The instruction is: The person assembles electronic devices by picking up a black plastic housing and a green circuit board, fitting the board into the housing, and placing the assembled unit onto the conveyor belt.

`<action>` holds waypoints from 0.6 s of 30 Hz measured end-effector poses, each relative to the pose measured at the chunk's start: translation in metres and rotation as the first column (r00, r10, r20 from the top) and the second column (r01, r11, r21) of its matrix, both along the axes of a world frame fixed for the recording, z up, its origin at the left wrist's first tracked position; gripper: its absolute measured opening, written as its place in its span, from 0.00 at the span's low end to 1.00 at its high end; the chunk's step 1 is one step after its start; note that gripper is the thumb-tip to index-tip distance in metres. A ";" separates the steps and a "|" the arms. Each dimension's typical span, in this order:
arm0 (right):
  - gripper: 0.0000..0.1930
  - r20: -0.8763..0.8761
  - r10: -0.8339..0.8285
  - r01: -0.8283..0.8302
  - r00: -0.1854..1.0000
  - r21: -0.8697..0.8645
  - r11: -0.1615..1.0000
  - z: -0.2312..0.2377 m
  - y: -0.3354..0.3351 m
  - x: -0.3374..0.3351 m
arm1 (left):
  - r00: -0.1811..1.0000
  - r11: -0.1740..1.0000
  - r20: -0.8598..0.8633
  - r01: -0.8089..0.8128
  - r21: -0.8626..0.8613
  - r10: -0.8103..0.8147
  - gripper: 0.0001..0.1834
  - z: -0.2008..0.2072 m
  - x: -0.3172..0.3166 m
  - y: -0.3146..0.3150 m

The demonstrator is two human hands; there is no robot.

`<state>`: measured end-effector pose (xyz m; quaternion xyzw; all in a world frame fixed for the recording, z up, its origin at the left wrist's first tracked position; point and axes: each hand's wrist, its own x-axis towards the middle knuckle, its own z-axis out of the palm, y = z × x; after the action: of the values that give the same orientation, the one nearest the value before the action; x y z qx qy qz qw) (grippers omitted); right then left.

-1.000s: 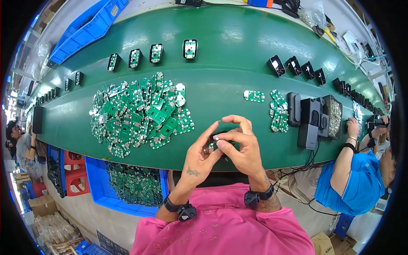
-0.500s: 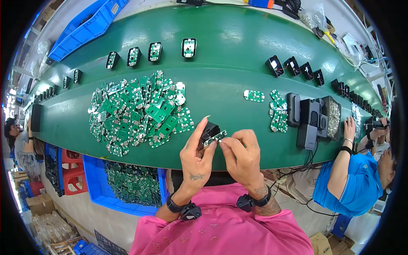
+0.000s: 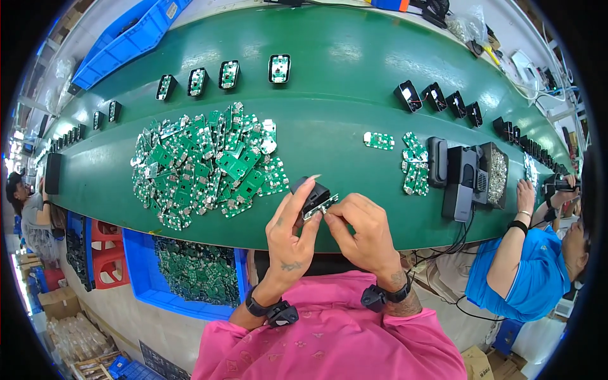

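Observation:
Near the table's front edge, my left hand (image 3: 290, 240) grips a small black plastic case (image 3: 311, 192) between thumb and fingers. A green circuit board (image 3: 322, 208) sits tilted at the case's open side, by my left thumb. My right hand (image 3: 362, 229) is closed in a pinch at the board's right end; what lies between these fingertips is too small to make out. To the left spreads a large heap of green circuit boards (image 3: 209, 164). A few more boards (image 3: 415, 166) and one single board (image 3: 379, 140) lie to the right.
Black cases with boards inside (image 3: 229, 75) stand in a row at the far left; open cases with wires (image 3: 408, 96) stand far right. Grey devices (image 3: 461, 183) and a tray of small metal parts (image 3: 496, 176) are on the right. A blue bin (image 3: 142, 288) sits below the edge. Co-workers are at both sides.
My left hand and the black case have shifted slightly left. My right hand has turned a little, staying at the board's end.

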<state>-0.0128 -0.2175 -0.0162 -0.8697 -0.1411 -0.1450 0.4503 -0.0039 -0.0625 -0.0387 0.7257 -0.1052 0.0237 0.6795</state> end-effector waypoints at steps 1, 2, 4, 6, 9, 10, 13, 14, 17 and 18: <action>0.04 -0.001 -0.001 0.001 1.000 0.000 1.000 0.000 -0.001 0.000 | 1.000 1.000 -0.001 0.001 0.000 -0.001 0.28 0.001 0.002 0.000; 0.04 0.002 0.008 -0.008 1.000 -0.003 1.000 0.001 -0.001 0.000 | 0.997 1.000 0.071 0.002 0.024 -0.004 0.27 0.003 0.004 0.000; 0.04 0.004 0.017 -0.016 1.000 -0.005 1.000 0.003 -0.002 0.001 | 0.990 0.999 0.142 0.002 0.049 -0.009 0.27 0.004 0.005 0.004; 0.04 0.013 0.048 -0.048 0.999 -0.024 0.999 0.004 -0.002 0.002 | 0.992 0.989 0.057 0.102 0.110 -0.109 0.28 0.004 0.004 0.011; 0.04 0.003 0.054 -0.054 0.999 -0.025 0.998 0.005 -0.002 0.003 | 0.993 0.987 0.062 0.092 0.131 -0.101 0.28 0.005 0.004 0.011; 0.04 0.002 0.054 -0.054 0.999 -0.025 0.998 0.005 -0.002 0.002 | 0.993 0.987 0.061 0.092 0.131 -0.101 0.28 0.007 0.005 0.012; 0.04 -0.008 0.062 -0.063 0.998 -0.049 0.997 0.004 -0.002 0.003 | 0.989 0.968 0.083 0.098 0.229 -0.120 0.27 0.013 0.007 0.012; 0.04 -0.002 0.053 -0.053 0.999 -0.051 0.997 0.002 -0.001 0.004 | 0.990 0.964 0.102 0.072 0.255 -0.101 0.28 0.014 0.007 0.011; 0.04 0.018 0.018 -0.017 1.000 -0.075 0.997 -0.003 0.004 0.004 | 0.986 0.952 0.154 0.008 0.306 -0.058 0.28 0.013 0.006 0.006; 0.04 0.033 -0.008 0.011 0.999 -0.097 0.995 -0.004 0.007 0.003 | 0.981 0.944 0.189 -0.030 0.329 -0.035 0.27 0.012 0.005 0.005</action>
<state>-0.0093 -0.2108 -0.0200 -0.8887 -0.1514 -0.1544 0.4044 0.0016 -0.0576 -0.0267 0.8235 -0.1740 0.0748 0.5348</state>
